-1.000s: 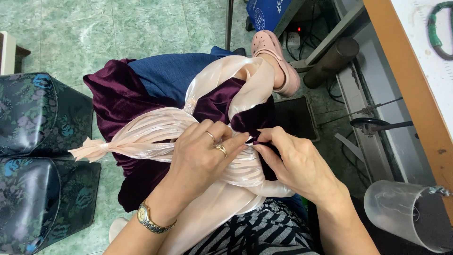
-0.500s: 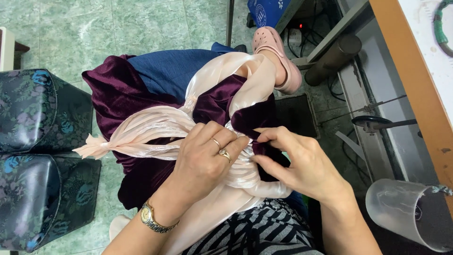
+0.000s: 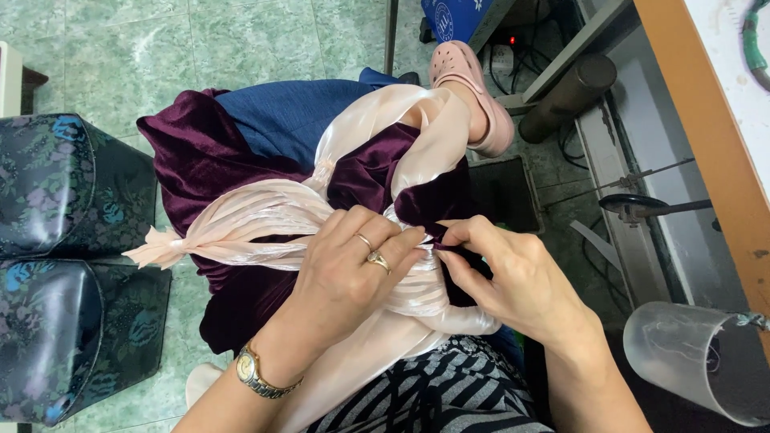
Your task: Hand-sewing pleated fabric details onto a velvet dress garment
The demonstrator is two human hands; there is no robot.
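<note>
Resting on the lap, above the green tiled floor (image 3: 241, 48): a dark purple velvet garment (image 3: 200, 168) crossed by a gathered pale pink satin sash (image 3: 257, 212). Left hand (image 3: 345, 281), with rings and a wristwatch (image 3: 257, 375), pressed down over the sash's bunched pleats, fingers closed on them. Right hand (image 3: 521, 281) narrowed to a pinch on the velvet edge just beside the left fingertips. Likely light, soft and limp; satin probably slippery, velvet grippier. Best held at the gathered pleats, not the loose tail towards the two dark floral stools (image 3: 56, 265). Clear plastic cup (image 3: 690, 361) at lower right.
</note>
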